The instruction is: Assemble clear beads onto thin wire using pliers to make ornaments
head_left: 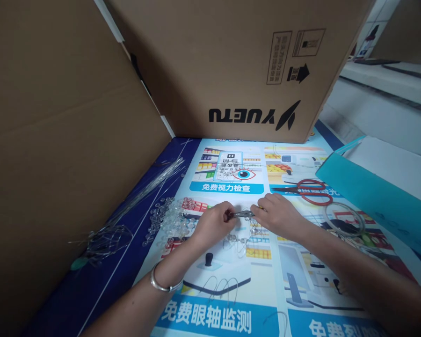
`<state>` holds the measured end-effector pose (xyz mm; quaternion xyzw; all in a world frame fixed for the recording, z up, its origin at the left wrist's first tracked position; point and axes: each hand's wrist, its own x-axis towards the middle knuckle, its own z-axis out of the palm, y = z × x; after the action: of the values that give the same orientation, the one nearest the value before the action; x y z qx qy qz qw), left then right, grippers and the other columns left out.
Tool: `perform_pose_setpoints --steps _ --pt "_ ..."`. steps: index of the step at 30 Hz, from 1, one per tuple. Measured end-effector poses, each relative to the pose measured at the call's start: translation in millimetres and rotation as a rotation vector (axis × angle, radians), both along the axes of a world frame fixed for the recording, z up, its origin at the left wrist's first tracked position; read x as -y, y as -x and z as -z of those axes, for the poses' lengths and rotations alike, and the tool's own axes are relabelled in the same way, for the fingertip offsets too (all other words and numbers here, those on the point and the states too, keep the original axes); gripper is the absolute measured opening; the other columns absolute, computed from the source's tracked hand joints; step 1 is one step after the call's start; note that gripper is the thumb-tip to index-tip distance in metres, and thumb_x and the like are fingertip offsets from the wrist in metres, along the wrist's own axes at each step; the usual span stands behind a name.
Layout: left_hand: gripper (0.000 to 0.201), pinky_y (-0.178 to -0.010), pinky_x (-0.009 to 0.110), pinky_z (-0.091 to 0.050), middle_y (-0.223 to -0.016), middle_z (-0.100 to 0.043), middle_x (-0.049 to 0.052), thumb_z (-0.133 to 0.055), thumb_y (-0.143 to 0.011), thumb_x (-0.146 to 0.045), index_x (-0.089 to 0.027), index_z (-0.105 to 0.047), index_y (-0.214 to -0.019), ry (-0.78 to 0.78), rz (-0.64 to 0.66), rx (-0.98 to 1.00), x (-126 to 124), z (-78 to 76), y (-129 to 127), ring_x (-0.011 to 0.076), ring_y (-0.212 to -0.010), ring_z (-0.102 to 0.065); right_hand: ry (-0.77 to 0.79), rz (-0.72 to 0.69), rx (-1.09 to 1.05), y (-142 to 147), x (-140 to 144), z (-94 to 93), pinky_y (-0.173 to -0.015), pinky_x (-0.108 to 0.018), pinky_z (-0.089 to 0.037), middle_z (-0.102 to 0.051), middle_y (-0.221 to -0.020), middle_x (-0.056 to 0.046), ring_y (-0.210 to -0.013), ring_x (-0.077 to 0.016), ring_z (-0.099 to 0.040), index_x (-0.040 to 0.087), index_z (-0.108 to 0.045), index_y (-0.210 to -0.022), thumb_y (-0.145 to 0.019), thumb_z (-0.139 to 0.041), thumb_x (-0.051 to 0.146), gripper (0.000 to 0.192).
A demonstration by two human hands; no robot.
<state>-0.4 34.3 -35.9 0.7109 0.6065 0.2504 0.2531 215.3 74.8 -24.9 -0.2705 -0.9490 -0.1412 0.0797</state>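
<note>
Left hand (215,223) pinches the beaded wire (238,241), right hand (277,213) closed on small pliers (243,214) — a slip could bend the wire and scatter the loose beads (164,217) across the counter (231,299).

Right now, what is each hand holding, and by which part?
The right hand grips small pliers by the handle end. The left hand pinches something at the plier tips, probably thin wire; it is too small to tell.
</note>
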Motion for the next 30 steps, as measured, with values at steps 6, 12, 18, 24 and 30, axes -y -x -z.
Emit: perform_pose_setpoints --steps 6,12,18,24,30 --pt "0.009 -0.052 0.020 -0.031 -0.060 -0.053 -0.005 -0.055 -0.072 -0.020 -0.020 -0.055 -0.081 0.013 0.028 -0.006 -0.3 0.3 0.9 0.0095 -0.054 -0.046 0.049 0.005 -0.059 -0.6 -2.1 3.1 -0.070 -0.032 -0.027 -0.055 -0.078 -0.006 -0.079 -0.0186 -0.044 0.018 -0.058 -0.097 -0.090 -0.041 0.029 0.022" --pt "0.013 -0.052 0.021 -0.031 -0.063 -0.053 -0.003 -0.055 -0.072 -0.020 -0.020 -0.056 -0.085 -0.011 0.037 -0.060 0.3 -1.1 1.0 0.0106 -0.056 -0.047 0.094 -0.003 -0.109 -1.5 -4.9 5.9 -0.072 -0.031 -0.028 -0.056 -0.078 -0.006 -0.080 -0.0180 -0.046 0.018 -0.059 -0.098 -0.089 -0.043 0.033 0.024" --pt "0.015 -0.052 0.021 -0.032 -0.066 -0.054 -0.002 -0.055 -0.072 -0.020 -0.020 -0.056 -0.087 -0.007 0.066 -0.063 0.5 -3.0 2.1 0.0111 -0.058 -0.048 0.095 0.001 -0.092 -1.6 -4.6 4.4 -0.072 -0.031 -0.028 -0.056 -0.077 -0.006 -0.080 -0.0181 -0.046 0.018 -0.059 -0.096 -0.089 -0.043 0.032 0.023" --pt "0.014 -0.052 0.021 -0.033 -0.061 -0.052 -0.004 -0.056 -0.072 -0.019 -0.020 -0.057 -0.086 0.004 0.051 -0.011 -0.3 0.9 2.6 0.0104 -0.055 -0.047 0.064 -0.001 -0.053 -0.9 -2.1 0.8 -0.070 -0.031 -0.027 -0.055 -0.077 -0.006 -0.080 -0.0186 -0.045 0.018 -0.059 -0.096 -0.091 -0.040 0.031 0.023" --pt "0.012 -0.052 0.020 -0.034 -0.061 -0.053 -0.005 -0.056 -0.072 -0.019 -0.020 -0.056 -0.084 0.027 0.042 0.063 0.7 -1.3 2.4 0.0095 -0.054 -0.046 0.035 -0.002 -0.012 -0.8 -1.5 0.7 -0.069 -0.032 -0.026 -0.054 -0.078 -0.006 -0.078 -0.0188 -0.044 0.018 -0.058 -0.093 -0.091 -0.040 0.030 0.022"
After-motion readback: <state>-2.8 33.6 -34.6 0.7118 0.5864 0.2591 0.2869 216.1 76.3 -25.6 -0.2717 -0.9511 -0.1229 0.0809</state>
